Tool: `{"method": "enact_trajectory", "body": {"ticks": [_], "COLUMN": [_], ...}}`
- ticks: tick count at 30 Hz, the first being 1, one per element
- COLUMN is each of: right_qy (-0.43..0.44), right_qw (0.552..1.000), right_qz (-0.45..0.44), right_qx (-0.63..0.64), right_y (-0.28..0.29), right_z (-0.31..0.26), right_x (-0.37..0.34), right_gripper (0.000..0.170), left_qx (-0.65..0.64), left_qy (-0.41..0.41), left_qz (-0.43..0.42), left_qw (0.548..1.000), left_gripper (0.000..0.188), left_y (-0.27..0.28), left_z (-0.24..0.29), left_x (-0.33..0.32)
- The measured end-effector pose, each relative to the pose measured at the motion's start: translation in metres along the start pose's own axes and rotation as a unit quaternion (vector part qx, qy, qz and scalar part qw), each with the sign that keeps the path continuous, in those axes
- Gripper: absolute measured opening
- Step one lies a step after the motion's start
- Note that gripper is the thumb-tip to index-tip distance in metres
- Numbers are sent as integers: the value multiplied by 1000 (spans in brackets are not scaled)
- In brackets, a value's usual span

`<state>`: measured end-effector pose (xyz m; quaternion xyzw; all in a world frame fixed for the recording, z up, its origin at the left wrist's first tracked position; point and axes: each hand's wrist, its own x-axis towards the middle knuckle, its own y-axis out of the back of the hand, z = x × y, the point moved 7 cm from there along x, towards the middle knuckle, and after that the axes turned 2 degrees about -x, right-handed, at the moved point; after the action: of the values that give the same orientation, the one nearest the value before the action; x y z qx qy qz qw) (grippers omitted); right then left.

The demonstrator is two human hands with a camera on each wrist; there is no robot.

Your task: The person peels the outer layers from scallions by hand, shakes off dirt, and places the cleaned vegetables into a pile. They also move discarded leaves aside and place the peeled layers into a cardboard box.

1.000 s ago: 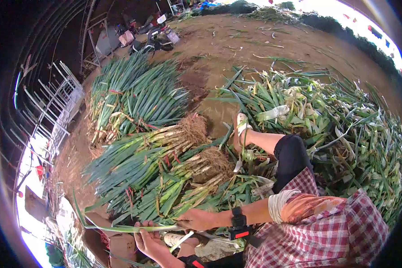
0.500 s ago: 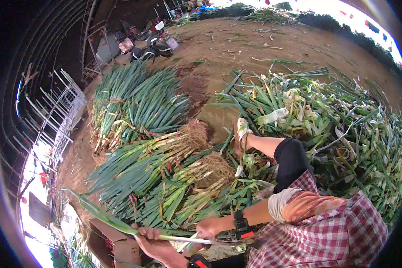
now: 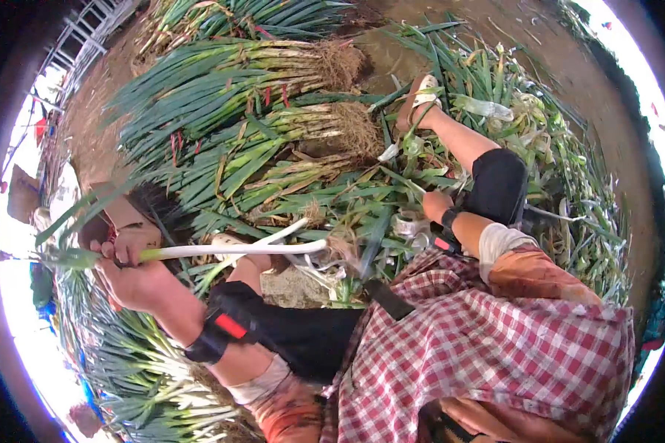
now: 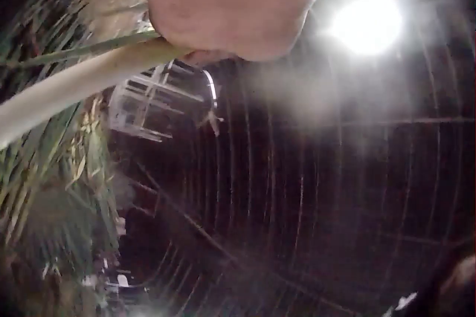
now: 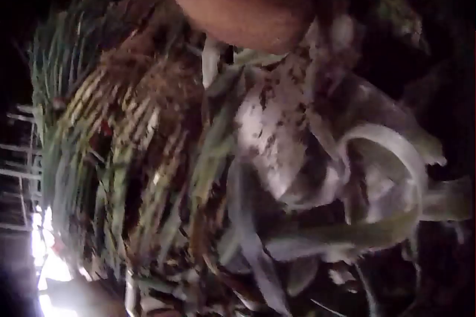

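In the head view, my left hand (image 3: 129, 283) grips a long leek (image 3: 233, 251) by its green part, the white stem and roots pointing right. The left wrist view has the same pale stem (image 4: 74, 90) running out from under the hand (image 4: 230, 5). Out to the right, my right hand (image 3: 437, 204) is curled beside the loose leaves, with a narrow green leaf strip (image 3: 412, 184) running to its fingers. Below that hand (image 5: 230, 8) in the right wrist view lie dirty, peeled leaves (image 5: 275, 138); its fingertips are hidden.
Bundled leeks (image 3: 222, 81) with red ties lie in front of the legs. A leaf pile (image 3: 524, 140) spreads to the right, beyond the bent knee. White-stemmed leeks (image 3: 166, 369) lie at lower left, and a cardboard box (image 3: 125, 214) stands beside the left hand.
The hands have parted: the left moved left with the leek, the right moved away from the stem to the right, over the leaves. The head view has tilted down.
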<state>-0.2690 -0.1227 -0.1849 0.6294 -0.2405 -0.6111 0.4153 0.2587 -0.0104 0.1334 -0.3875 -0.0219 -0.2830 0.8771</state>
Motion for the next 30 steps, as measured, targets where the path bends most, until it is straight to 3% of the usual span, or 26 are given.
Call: {"method": "enact_trajectory", "body": {"ticks": [1,2,3,4,5,6,8,9,10,12,14,16,18,19,22,24,26,28,30], "right_qy": [27,55,180,199,186,259,333,384,465,450,456,484,453,415,331,271,414,249,270], "right_qw": [1000,998,981,973,960,916,859,824,777,774,806,786,791,798,852,837,833,840,856], "right_qz": [11,15,76,121,179,241,95,77,57,12,-124,-76,-6,-5,29,-49,80,-112,-92], "right_qx": [5,15,-22,-5,106,189,376,409,421,446,356,376,410,437,405,474,359,469,431], "right_y": [9,12,50,80,91,122,177,183,189,194,171,165,170,162,178,153,160,140,130], "right_z": [-1,-10,-45,-72,-89,-121,-173,-192,-213,-223,-237,-237,-238,-239,-229,-215,-201,-183,-171], "right_x": [8,14,-4,-10,2,-13,-72,-94,-118,-147,-152,-159,-161,-152,-143,-128,-144,-149,-155], "right_gripper": [19,17,16,21,27,34,42,45,37,33,28,25,30,31,32,31,28,25,24], "left_qx": [-24,-172,-80,11,-2,-4,56,79,81,15,9,54,82,144,151,92,104,112,112], "left_qy": [31,102,67,26,17,26,2,5,1,37,36,107,76,123,243,296,335,352,328], "left_qz": [1,-136,-44,49,18,22,57,95,98,57,70,128,93,33,48,27,39,20,-3], "left_qw": [999,970,994,998,1000,999,997,992,992,998,997,985,989,981,957,950,936,929,938], "left_gripper": [17,15,15,14,13,11,9,7,7,7,7,8,12,18,9,9,11,17,24], "left_y": [-2,-5,-9,-18,-22,-22,-25,-23,-17,-6,-2,5,-25,-26,-40,-49,-48,-53,-62], "left_z": [-6,-21,-21,-17,-20,-22,-20,-20,-18,-25,-24,-36,-52,-71,-137,-156,-164,-163,-162], "left_x": [-5,-4,-12,-22,-21,-20,-29,-32,-30,-23,-24,-31,-56,-68,-118,-146,-154,-158,-161]}}
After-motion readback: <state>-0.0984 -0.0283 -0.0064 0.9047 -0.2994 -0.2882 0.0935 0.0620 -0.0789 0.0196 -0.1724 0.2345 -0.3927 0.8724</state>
